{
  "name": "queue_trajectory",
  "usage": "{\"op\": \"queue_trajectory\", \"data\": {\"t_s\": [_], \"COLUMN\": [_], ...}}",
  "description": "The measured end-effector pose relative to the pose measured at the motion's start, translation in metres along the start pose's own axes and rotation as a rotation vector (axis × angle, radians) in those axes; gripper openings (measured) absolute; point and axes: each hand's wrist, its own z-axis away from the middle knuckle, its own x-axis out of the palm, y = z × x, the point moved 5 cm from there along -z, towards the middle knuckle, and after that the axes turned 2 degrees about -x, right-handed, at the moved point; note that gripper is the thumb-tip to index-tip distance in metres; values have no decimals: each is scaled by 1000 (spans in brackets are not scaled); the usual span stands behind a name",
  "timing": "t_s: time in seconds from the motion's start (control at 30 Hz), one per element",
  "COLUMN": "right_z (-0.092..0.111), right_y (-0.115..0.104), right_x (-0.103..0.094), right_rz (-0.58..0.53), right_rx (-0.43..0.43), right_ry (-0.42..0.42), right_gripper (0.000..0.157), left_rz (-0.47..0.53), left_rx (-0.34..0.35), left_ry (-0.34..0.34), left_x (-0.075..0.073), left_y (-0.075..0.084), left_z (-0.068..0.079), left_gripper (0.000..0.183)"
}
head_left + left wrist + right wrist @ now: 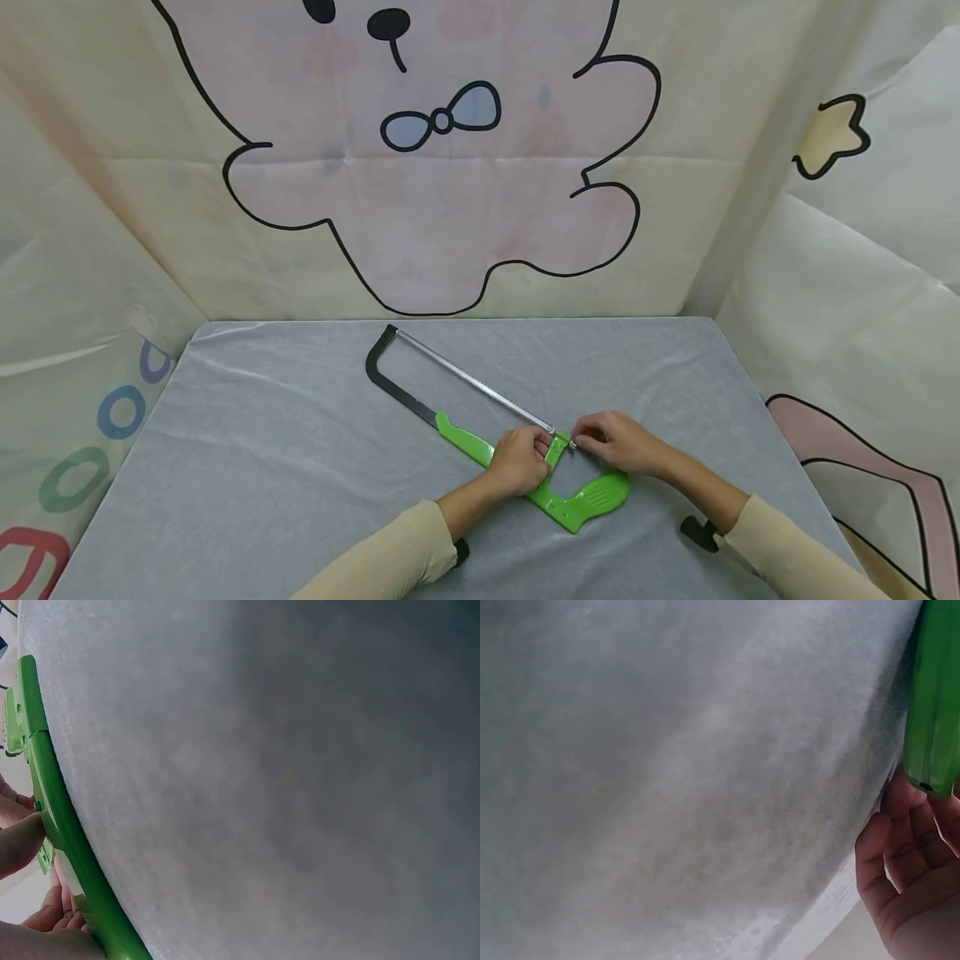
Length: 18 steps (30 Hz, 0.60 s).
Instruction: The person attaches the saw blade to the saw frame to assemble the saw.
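Observation:
A hacksaw lies slantwise on the cloth in the head view, with a green handle [600,497], a black front bow [405,398] and a silver blade [472,382] along its far side. My left hand [517,460] grips the green frame by the handle's upright. At the blade's near end, the curled fingers of my right hand [618,440] pinch a small metal wing nut [573,445] that sticks out past the upright. Both wrist views catch the green plastic edge-on, with fingers beside it; the right wrist view hides the wing nut.
Grey cloth [285,467] covers the table. Behind it hangs a pale curtain [450,200] with a printed cartoon animal, and printed side curtains [855,275] stand left and right. Black wrist camera mounts [699,533] show at the sleeves.

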Motion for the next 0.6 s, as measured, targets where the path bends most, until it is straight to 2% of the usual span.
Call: {"op": "queue_trajectory", "data": {"t_s": [0.23,0.43,0.6], "right_z": [2,2,3], "right_y": [0,-2,-1], "right_x": [3,5,6], "right_rz": [55,14,-30], "right_rx": [-26,-42,-29], "right_ry": [13,-53,-57], "right_gripper": [9,13,11], "left_rz": [-11,0,-7], "left_rx": [-12,-16,0], "left_ry": [4,1,7], "left_x": [-1,0,1], "left_y": [0,-1,-1], "left_z": [1,1,1], "left_gripper": [25,24,25]}}
